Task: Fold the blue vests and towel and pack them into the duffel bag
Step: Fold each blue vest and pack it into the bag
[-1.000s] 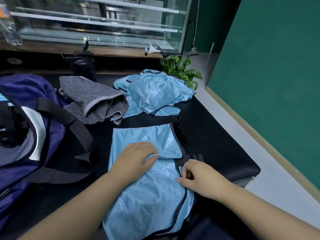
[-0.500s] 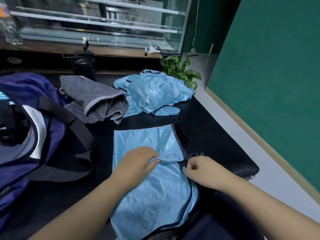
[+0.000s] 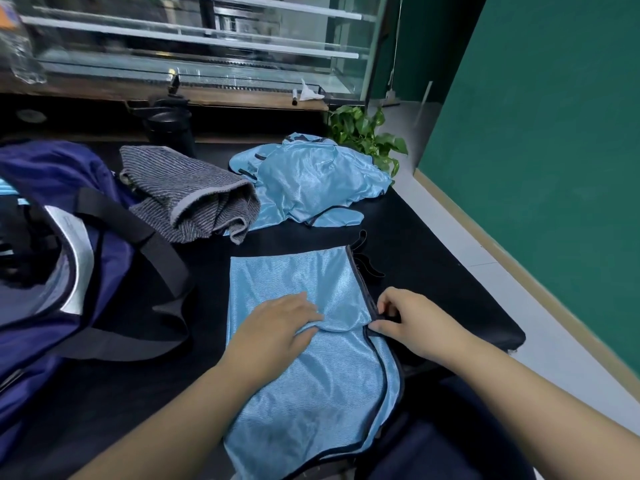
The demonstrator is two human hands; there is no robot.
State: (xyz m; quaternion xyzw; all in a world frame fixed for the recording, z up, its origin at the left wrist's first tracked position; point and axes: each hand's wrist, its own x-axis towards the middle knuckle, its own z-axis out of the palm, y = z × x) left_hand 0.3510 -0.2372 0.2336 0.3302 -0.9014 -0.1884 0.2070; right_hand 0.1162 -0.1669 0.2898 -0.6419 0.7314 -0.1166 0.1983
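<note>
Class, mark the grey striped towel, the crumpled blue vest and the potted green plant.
grey striped towel (image 3: 187,195), head view, on its ribbed top face.
crumpled blue vest (image 3: 311,181), head view, on its shiny middle.
potted green plant (image 3: 363,133), head view, on its leaves.

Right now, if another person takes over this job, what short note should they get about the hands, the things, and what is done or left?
Left hand: rests on the near blue vest, fingers on the folded-over edge.
Right hand: pinches the vest's dark trim at its right edge.
Near vest: spread on the black table, partly folded, its near end hanging over the edge.
Other blue vests: loose heap at the far side, unfolded.
Grey towel: bunched, left of that heap, not folded neatly.
Duffel bag: at left, open; what is inside cannot be told.
Left: finish this fold, fold the rest, pack everything.
</note>
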